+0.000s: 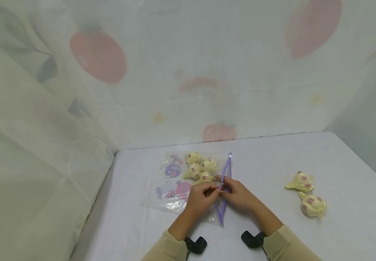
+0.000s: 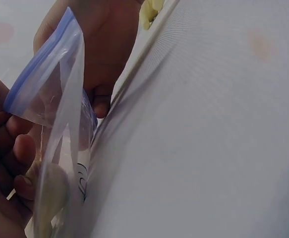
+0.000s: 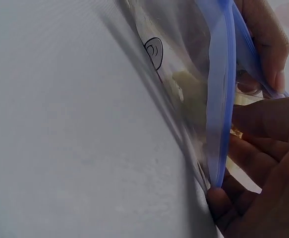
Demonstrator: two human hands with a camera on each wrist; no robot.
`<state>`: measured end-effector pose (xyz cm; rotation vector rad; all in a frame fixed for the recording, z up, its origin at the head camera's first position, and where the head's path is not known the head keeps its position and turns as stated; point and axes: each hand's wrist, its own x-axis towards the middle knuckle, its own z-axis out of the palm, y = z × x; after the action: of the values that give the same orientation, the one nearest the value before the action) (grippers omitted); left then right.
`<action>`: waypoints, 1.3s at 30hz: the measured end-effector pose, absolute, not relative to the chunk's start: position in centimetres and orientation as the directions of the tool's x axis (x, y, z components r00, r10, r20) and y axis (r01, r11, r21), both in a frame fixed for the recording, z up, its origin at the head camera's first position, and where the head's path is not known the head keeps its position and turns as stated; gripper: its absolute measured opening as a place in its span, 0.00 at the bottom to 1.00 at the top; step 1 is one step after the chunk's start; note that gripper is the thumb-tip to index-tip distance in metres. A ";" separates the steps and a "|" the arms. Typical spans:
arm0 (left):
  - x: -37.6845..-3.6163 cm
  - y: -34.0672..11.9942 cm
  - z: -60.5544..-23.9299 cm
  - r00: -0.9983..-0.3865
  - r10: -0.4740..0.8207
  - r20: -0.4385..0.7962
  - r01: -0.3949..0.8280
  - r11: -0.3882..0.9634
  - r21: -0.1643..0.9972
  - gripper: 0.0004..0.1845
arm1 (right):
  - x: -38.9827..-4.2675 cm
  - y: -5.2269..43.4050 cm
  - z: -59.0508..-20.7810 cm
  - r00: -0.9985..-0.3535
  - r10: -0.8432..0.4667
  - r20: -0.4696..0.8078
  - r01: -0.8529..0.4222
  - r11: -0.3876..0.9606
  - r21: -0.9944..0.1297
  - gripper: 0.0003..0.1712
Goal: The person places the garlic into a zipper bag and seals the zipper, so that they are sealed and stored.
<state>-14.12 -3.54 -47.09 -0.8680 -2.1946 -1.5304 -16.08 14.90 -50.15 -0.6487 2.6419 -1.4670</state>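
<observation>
A clear zip bag (image 1: pixel 168 204) with purple edging and cartoon prints lies on the table, its mouth toward the right. Several pale yellow garlic bulbs (image 1: pixel 192 170) with purple patches lie in the bag. My left hand (image 1: pixel 201 197) pinches the upper purple strip (image 2: pixel 40 59) and lifts it, so the mouth gapes. At the same mouth, my right hand (image 1: pixel 238 195) grips the edge with bent fingers, its thumb close to the left fingertips. The purple strip (image 3: pixel 223 99) partly hides the right fingers (image 3: pixel 253 156) in the right wrist view.
Two more garlic bulbs, one (image 1: pixel 302 182) behind the other (image 1: pixel 313 205), lie on the white table (image 1: pixel 266 159) to the right of the hands. A printed curtain (image 1: pixel 162 90) hangs behind the table and along its left side. Black wrist mounts (image 1: pixel 196 245) sit by both sleeves.
</observation>
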 end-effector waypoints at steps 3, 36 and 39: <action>-14.0 -3.6 -46.8 -0.764 0.290 0.576 0.641 0.240 0.729 0.04 | -16.2 15.3 -49.9 -0.916 -0.366 0.163 -0.329 0.456 -0.827 0.26; -13.8 -3.6 -47.1 -0.784 0.259 0.564 0.619 0.257 0.742 0.03 | -14.7 31.9 -42.5 -0.998 0.050 -0.040 0.064 0.844 -0.533 0.36; -13.7 -3.6 -47.1 -0.790 0.255 0.558 0.612 0.262 0.746 0.03 | -14.6 32.8 -42.6 -0.991 0.013 -0.136 0.083 0.849 -0.522 0.41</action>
<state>-13.71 -3.58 -47.09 -0.7942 -2.2127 -1.5376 -14.61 32.83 -42.59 0.0752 2.8975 -0.8270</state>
